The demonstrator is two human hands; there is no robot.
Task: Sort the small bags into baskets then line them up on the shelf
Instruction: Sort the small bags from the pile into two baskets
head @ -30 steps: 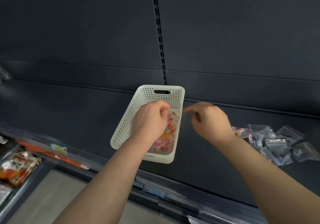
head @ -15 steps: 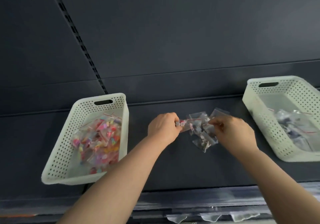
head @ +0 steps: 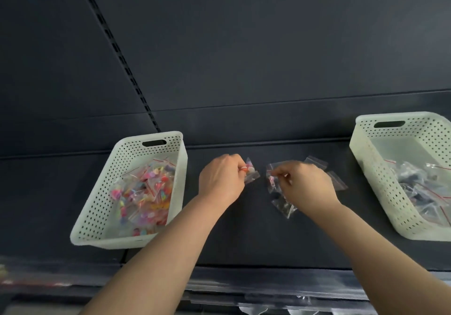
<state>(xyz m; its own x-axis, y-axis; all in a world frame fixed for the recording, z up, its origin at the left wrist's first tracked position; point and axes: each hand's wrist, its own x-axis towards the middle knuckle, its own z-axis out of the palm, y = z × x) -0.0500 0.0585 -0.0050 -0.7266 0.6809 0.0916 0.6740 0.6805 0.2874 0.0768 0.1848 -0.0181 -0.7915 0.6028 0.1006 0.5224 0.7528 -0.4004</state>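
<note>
**Little bags, two baskets**

The left hand pinches one colourful bag. The right hand pinches a bag in the small pile mid-shelf, between both baskets. The bags look light, soft and slippery. Best to grab a corner.

Two pale perforated baskets sit on a dark navy shelf, the left holding multicoloured bags.

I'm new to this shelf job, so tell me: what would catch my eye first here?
The two hands at the middle of the dark shelf: the left hand pinches a small bag of colourful pieces, and the right hand picks at a few clear bags. White perforated baskets flank them: the left basket holds bright bags, the right basket greyish ones.
</note>
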